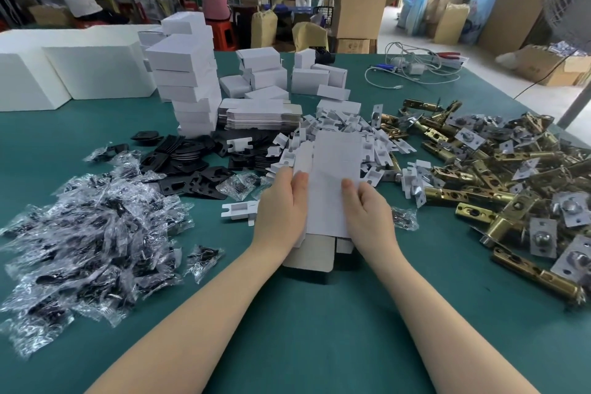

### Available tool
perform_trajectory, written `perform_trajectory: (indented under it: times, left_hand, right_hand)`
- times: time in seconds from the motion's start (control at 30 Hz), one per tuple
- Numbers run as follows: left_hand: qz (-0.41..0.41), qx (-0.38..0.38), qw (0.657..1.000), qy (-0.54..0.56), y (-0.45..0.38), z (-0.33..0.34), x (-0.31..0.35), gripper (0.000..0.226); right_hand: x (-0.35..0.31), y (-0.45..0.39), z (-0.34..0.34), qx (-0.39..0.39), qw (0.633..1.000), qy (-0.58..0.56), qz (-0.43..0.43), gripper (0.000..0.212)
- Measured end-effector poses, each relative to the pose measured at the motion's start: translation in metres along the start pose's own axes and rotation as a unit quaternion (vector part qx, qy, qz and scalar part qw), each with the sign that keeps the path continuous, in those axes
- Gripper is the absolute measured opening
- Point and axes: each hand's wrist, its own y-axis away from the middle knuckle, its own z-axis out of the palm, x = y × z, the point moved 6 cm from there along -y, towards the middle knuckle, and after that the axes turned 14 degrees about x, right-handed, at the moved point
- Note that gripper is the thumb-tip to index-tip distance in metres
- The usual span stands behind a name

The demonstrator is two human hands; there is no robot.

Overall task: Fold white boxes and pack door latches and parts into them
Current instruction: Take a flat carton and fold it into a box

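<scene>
Holding the unfolded white box blank (pixel 332 176) by its two long edges, the left hand (pixel 281 205) and the right hand (pixel 367 211) both pinch it; its long axis runs away from the person, and both hands are equally near. Left of the blank lie bagged screw packets (pixel 89 227) and black plates (pixel 188 163), right of it brass door latches (pixel 499 169), all on a green table (pixel 319 329) in a workshop

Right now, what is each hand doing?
Left hand: fingers grip the white box blank.
Right hand: fingers grip the same blank.
</scene>
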Motion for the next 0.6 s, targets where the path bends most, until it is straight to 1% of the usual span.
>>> perform_trajectory:
  times: [0.07, 0.13, 0.17, 0.2, 0.23, 0.3, 0.37, 0.4, 0.43, 0.47, 0.5, 0.53, 0.6]
  left_hand:
    - [-0.063, 0.027, 0.997, 0.031, -0.001, -0.003, -0.011, 0.032]
    - [-0.144, 0.040, 0.985, 0.080, -0.002, -0.005, -0.023, 0.030]
    - [-0.177, 0.028, 0.978, 0.103, -0.002, -0.004, -0.027, 0.029]
    - [-0.196, 0.008, 0.973, 0.120, -0.001, -0.002, -0.028, 0.031]
    - [-0.200, -0.015, 0.970, 0.134, 0.000, 0.000, -0.027, 0.041]
    - [-0.178, -0.060, 0.970, 0.158, 0.004, 0.005, -0.020, 0.065]
    - [-0.161, -0.099, 0.973, 0.136, 0.009, 0.009, -0.015, 0.094]
    - [-0.160, -0.122, 0.973, 0.112, 0.012, 0.011, -0.015, 0.111]
    - [-0.156, -0.148, 0.972, 0.094, 0.014, 0.014, -0.016, 0.122]
    - [-0.146, -0.171, 0.971, 0.084, 0.015, 0.015, -0.016, 0.127]
    - [-0.130, -0.180, 0.972, 0.079, 0.015, 0.015, -0.016, 0.124]
    - [-0.109, -0.174, 0.976, 0.072, 0.014, 0.014, -0.015, 0.116]
    - [-0.067, -0.136, 0.987, 0.044, 0.009, 0.009, -0.015, 0.090]
  right_hand:
    - [0.003, 0.002, 0.003, -0.061, 0.998, 0.017, 0.004, 0.034]
    - [0.007, 0.007, 0.008, -0.114, 0.993, 0.025, 0.020, 0.024]
    - [0.009, 0.008, 0.008, -0.113, 0.993, 0.019, 0.023, 0.021]
    - [0.009, 0.008, 0.007, -0.096, 0.995, 0.012, 0.021, 0.017]
    - [0.009, 0.007, 0.004, -0.071, 0.997, 0.006, 0.019, 0.013]
    - [0.008, 0.002, -0.002, -0.020, 1.000, -0.008, 0.019, 0.007]
    - [0.009, -0.002, -0.006, 0.005, 0.999, -0.037, 0.033, 0.004]
    - [0.009, -0.003, -0.008, 0.008, 0.997, -0.056, 0.044, 0.006]
    - [0.011, -0.005, -0.009, 0.008, 0.996, -0.071, 0.054, 0.013]
    - [0.012, -0.006, -0.010, 0.008, 0.995, -0.079, 0.059, 0.021]
    - [0.012, -0.007, -0.011, 0.005, 0.995, -0.082, 0.061, 0.029]
    - [0.013, -0.007, -0.011, -0.002, 0.995, -0.084, 0.060, 0.035]
    - [0.014, -0.007, -0.009, -0.022, 0.993, -0.096, 0.059, 0.046]
